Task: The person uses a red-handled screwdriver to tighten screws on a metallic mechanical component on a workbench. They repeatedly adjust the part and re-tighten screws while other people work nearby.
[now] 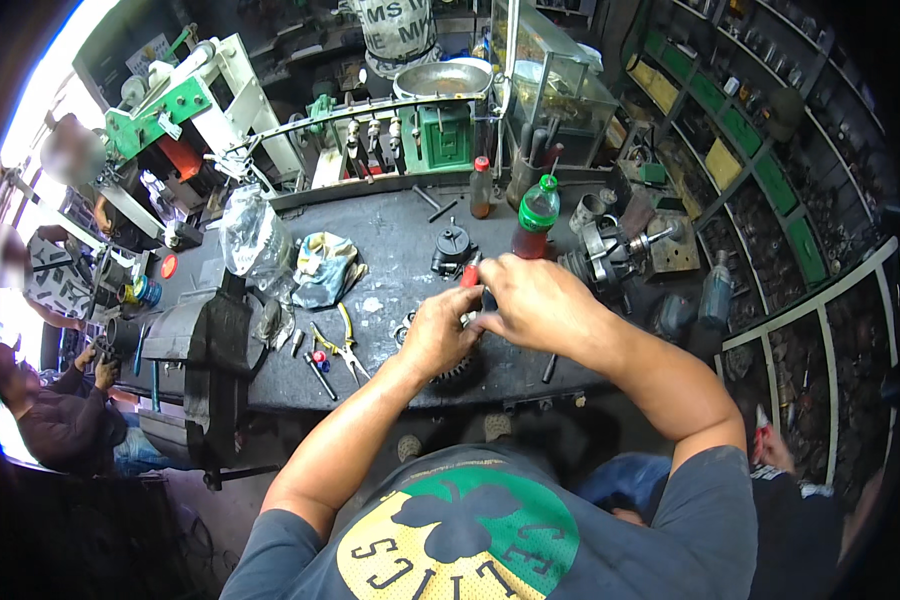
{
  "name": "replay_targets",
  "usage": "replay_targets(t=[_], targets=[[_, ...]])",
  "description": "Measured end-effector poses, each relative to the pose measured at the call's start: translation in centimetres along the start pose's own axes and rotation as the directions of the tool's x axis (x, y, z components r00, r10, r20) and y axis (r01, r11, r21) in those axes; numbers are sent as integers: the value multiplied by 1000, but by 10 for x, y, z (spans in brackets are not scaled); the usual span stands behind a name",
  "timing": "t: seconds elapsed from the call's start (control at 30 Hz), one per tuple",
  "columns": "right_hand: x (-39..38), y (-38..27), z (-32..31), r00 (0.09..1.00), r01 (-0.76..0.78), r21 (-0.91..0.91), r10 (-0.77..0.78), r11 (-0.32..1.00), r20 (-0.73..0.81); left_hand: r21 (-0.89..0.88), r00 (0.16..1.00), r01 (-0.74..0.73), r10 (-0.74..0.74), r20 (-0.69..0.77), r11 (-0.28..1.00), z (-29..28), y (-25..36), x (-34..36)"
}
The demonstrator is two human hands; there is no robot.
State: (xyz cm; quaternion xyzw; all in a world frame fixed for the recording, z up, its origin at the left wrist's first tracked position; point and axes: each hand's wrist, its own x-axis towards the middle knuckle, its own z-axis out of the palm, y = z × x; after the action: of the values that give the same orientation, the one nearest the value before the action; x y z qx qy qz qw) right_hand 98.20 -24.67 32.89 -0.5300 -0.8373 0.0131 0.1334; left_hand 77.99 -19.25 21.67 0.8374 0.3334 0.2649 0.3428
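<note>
Right hand (530, 295) has its grip closed on a small red-handled tool (469, 275), prob. a screwdriver, fingers curled over it at frame centre; left hand (438, 335) sits just below-left, grip wrapped on a dark toothed metal gear part (458, 372) lying on the grey worktop (390, 240) near its front edge. Gear looks steel: heavy, stiff, likely oily so slippery; best held by the toothed rim w/ the palm bearing down, not by the hub. Tool is light and rigid, take it at the handle. Around: red-liquid plastic bottle w/ green cap (536, 215) just above the hands, yellow-handled pliers (348, 345) to the left, black bench vise (210, 350) at left, crumpled rag (322, 268) upper left of centre.
</note>
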Motion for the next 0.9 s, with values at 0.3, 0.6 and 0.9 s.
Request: replay_targets(t=[0.3,0.6,0.9], targets=[[17,-10,-14,963,-142,-70,154,987,221,-107,994,-104,100,-42,989,-2,-1,5],[17,-17,1,985,-118,-17,119,993,123,-76,996,-49,42,-83,996,2,-5,8],[29,-15,-7,958,-141,-49,149,989,245,-182,982,-138,110,-155,974,0,6,14]])
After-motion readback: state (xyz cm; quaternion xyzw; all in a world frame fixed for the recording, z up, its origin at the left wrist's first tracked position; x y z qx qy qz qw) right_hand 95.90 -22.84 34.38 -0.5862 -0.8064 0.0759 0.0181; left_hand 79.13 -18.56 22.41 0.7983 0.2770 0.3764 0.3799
